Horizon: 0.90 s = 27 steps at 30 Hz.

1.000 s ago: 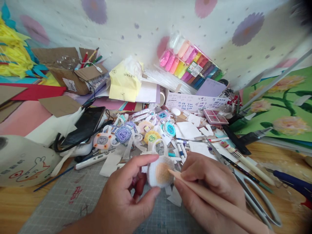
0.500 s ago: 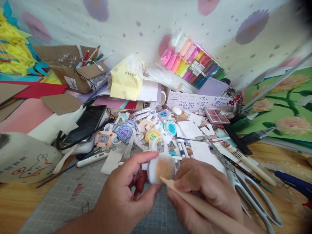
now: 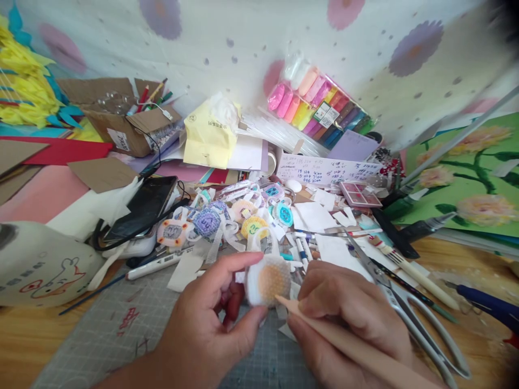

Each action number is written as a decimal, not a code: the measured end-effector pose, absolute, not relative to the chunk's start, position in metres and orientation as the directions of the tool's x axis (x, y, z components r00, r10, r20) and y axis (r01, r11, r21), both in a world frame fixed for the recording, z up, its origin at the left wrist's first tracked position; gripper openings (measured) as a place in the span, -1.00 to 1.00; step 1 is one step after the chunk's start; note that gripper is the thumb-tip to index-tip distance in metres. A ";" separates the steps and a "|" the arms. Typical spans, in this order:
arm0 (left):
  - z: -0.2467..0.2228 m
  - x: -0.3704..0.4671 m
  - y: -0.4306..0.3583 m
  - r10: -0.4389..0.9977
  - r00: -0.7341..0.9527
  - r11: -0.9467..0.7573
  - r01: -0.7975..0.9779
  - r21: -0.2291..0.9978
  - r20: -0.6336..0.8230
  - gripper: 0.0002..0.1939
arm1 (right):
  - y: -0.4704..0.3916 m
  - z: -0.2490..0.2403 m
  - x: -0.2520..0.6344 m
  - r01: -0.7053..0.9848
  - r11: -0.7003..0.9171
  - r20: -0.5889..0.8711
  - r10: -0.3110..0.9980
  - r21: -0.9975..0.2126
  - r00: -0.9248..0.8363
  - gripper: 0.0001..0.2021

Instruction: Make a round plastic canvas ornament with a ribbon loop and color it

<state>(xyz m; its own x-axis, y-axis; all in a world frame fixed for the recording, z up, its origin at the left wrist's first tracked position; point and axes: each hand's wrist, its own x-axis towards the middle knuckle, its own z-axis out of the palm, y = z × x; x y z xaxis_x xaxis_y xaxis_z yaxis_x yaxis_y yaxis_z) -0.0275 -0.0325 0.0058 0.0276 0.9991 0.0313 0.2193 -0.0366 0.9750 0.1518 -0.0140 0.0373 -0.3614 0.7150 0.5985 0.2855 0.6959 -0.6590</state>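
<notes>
A small white, bubble-textured pouch (image 3: 272, 278) with a looped white strap is pinched upright between the thumb and fingers of my left hand (image 3: 214, 313). Its front carries a round yellow-orange patch of colour. My right hand (image 3: 348, 313) grips a peach-coloured marker (image 3: 336, 337), whose pointed tip is at the lower edge of that patch; whether it touches, I cannot tell. Behind the pouch lie several similar decorated pouches, among them a purple one (image 3: 207, 222), a yellow one (image 3: 254, 227) and a turquoise one (image 3: 283, 215).
Beneath my hands spreads a grey cutting mat (image 3: 101, 329). Large scissors (image 3: 405, 308) lie right of my right hand, near pliers (image 3: 482, 302). A phone (image 3: 141, 208) and a white drawn-on container (image 3: 44, 265) stand left. Coloured clay packs (image 3: 320, 102) lean at the back.
My right hand has shifted slightly right with the marker, its tip moving from the patch's lower left toward its lower right. My left hand keeps the pouch in place.
</notes>
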 end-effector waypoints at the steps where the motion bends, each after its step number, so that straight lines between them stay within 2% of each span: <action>1: 0.006 -0.027 -0.033 1.000 0.013 -0.018 0.201 0.980 0.016 -0.55 | -0.013 0.039 0.153 0.286 0.684 0.600 0.727 -0.671 -0.334 -0.79; 6: 0.006 -0.028 -0.033 1.000 0.001 0.028 0.151 0.988 -0.028 -0.55 | -0.010 0.042 0.154 0.275 0.671 0.623 0.741 -0.688 -0.251 -0.83; 12: 0.006 -0.029 -0.031 0.999 0.036 0.010 0.189 0.982 -0.017 -0.56 | -0.012 0.039 0.151 0.324 0.685 0.599 0.728 -0.652 -0.335 -0.80; 16: 0.007 -0.028 -0.031 0.999 0.034 -0.012 0.210 0.978 0.005 -0.56 | -0.014 0.036 0.151 0.283 0.703 0.605 0.708 -0.652 -0.364 -0.80; 27: 0.009 -0.026 -0.034 0.999 0.029 -0.037 0.266 0.963 0.031 -0.57 | -0.009 0.041 0.152 0.288 0.672 0.629 0.740 -0.682 -0.235 -0.83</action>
<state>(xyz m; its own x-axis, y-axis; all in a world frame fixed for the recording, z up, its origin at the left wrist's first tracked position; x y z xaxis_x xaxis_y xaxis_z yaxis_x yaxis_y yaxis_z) -0.0263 -0.0339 0.0087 0.0292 0.9991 0.0306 0.2658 -0.0372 0.9633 0.1519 -0.0087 0.0413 -0.2355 0.7405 0.6295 0.2884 0.6718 -0.6823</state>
